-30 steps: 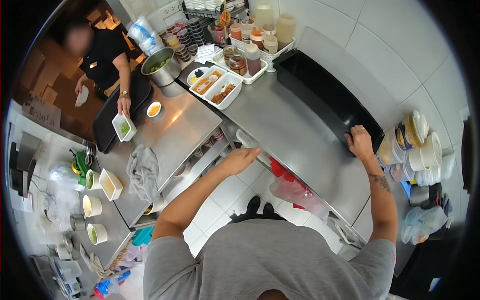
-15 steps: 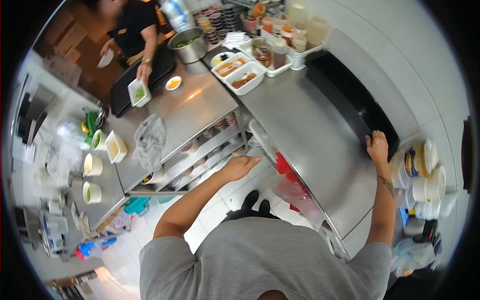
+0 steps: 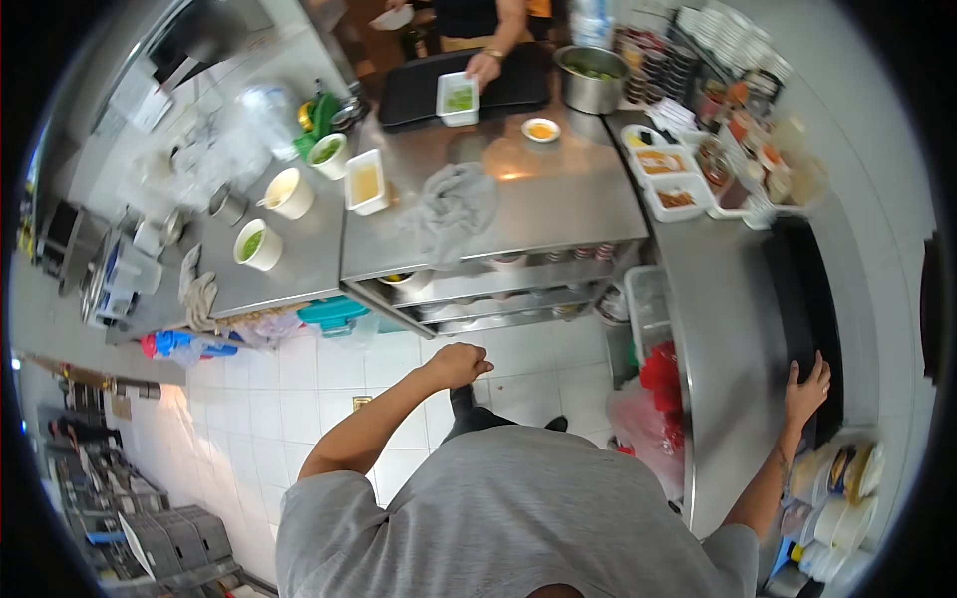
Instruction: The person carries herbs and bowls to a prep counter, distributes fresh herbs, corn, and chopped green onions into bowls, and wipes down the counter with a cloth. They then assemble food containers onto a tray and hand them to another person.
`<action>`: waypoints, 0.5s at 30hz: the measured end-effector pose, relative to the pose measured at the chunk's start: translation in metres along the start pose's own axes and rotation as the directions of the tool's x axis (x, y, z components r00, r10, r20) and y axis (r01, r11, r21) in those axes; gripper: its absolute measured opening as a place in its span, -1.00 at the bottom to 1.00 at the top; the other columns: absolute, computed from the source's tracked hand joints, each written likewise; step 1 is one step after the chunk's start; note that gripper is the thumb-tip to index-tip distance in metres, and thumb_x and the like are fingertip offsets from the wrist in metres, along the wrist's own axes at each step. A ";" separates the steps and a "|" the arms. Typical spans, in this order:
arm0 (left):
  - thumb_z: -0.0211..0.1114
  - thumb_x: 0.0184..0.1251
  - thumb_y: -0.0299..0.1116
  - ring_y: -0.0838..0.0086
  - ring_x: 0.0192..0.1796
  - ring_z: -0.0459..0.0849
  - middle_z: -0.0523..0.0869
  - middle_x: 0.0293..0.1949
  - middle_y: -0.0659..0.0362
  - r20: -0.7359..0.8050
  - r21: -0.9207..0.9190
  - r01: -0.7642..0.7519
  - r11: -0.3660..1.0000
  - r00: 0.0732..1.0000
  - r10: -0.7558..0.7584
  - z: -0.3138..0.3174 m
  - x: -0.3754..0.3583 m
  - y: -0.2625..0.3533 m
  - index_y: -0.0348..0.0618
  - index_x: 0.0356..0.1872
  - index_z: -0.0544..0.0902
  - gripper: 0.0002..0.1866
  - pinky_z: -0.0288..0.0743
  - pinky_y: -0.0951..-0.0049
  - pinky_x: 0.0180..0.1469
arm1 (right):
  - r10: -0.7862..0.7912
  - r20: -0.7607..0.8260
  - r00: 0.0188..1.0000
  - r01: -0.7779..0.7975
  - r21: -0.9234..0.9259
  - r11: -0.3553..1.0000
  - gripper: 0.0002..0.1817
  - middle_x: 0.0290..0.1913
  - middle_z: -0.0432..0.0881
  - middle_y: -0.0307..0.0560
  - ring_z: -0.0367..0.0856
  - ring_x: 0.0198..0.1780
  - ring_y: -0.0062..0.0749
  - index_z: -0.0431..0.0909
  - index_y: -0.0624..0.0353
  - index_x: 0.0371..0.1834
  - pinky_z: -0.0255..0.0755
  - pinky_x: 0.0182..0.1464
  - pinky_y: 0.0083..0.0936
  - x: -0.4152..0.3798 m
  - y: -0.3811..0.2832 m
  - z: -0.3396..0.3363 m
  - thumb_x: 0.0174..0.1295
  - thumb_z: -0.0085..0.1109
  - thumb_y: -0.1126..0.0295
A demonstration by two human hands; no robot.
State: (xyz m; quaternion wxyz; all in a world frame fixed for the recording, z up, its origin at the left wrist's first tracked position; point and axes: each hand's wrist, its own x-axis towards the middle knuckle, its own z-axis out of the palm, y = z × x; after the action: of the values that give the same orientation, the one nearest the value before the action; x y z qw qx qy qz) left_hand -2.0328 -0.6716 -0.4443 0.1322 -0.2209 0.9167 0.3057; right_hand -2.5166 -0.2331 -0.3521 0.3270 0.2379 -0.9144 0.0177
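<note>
My right hand [image 3: 807, 387] rests with spread fingers on the edge of a long black tray [image 3: 805, 289] lying on the steel counter [image 3: 733, 329] at the right. My left hand [image 3: 460, 362] hangs in the air over the white tiled floor, fingers curled in, holding nothing. It is below the shelves of the steel table [image 3: 498, 204] ahead. A grey cloth [image 3: 451, 211] lies crumpled on that table.
A co-worker's hand [image 3: 483, 68] holds a white container [image 3: 458, 98] of greens on a black tray [image 3: 459, 88] at the far side. Paper cups [image 3: 289, 191] and tubs, sauce dishes [image 3: 670, 179], a steel pot [image 3: 590, 78]. Red bag [image 3: 658, 384] under the counter. Stacked tubs [image 3: 832, 478] by my right arm.
The view has swung left, as if my head or body turned. My left hand dropped away from the counter edge and curled shut. My right hand stayed on the black tray.
</note>
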 end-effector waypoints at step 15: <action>0.14 0.06 -0.63 0.01 -0.18 0.57 0.52 -0.27 -0.05 -0.437 -0.175 0.069 0.982 0.888 -0.140 -0.104 -0.135 -0.207 -0.25 -0.35 0.51 -0.88 0.47 0.14 -0.15 | -0.627 0.080 0.775 0.078 0.972 0.221 -0.73 -0.20 0.54 -0.08 0.54 -0.24 -0.36 0.55 0.24 -0.02 0.46 -0.13 -0.49 0.035 -0.645 -0.072 0.26 0.16 0.37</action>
State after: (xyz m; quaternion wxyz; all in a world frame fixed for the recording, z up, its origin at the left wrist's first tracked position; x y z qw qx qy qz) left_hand -1.8263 -0.8404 -0.4162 -0.0836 -0.3439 0.8826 0.3093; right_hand -2.2099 -0.8063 -0.3536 -0.1071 0.5867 -0.6919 0.4069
